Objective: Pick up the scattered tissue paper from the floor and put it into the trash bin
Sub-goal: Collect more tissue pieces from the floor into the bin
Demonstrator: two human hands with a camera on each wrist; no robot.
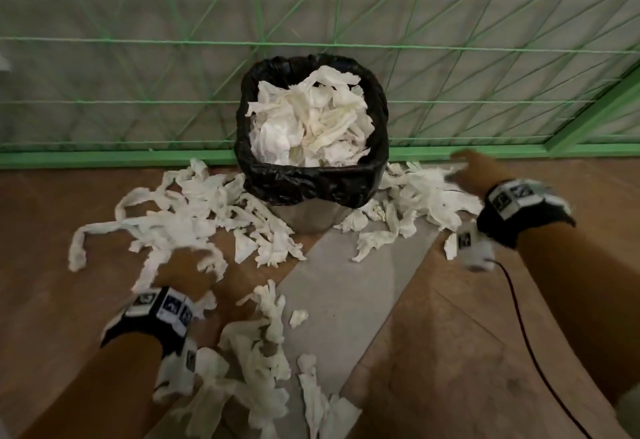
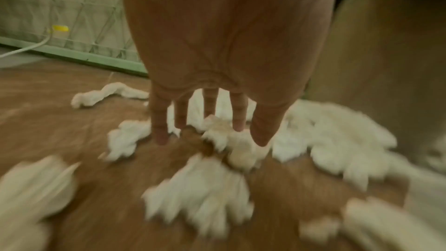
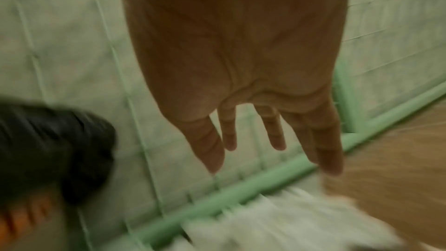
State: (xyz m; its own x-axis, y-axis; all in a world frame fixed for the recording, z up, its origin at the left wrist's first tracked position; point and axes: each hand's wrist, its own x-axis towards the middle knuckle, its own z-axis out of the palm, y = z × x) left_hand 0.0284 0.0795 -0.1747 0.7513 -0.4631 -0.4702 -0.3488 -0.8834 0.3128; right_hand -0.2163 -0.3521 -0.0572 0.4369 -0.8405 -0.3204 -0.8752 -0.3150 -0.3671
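Note:
A trash bin (image 1: 311,182) with a black liner stands by the green fence, heaped with white tissue (image 1: 308,119). Torn tissue paper lies scattered on the floor left of the bin (image 1: 180,210), right of it (image 1: 415,199) and in front (image 1: 256,362). My left hand (image 1: 187,265) reaches down over the left pile with its fingers (image 2: 159,131) straight and spread above the tissue (image 2: 217,133), holding nothing. My right hand (image 1: 471,168) hovers over the right pile, its fingers (image 3: 229,136) straight and spread, empty; the tissue (image 3: 277,220) lies below it and the bin's black liner (image 3: 53,148) is at its left.
A green mesh fence (image 1: 138,158) with a low rail runs behind the bin. The floor is wood with a grey strip (image 1: 346,293) in front. A dark cable (image 1: 540,352) trails from my right wrist. A yellow-capped item (image 2: 60,29) sits behind the fence.

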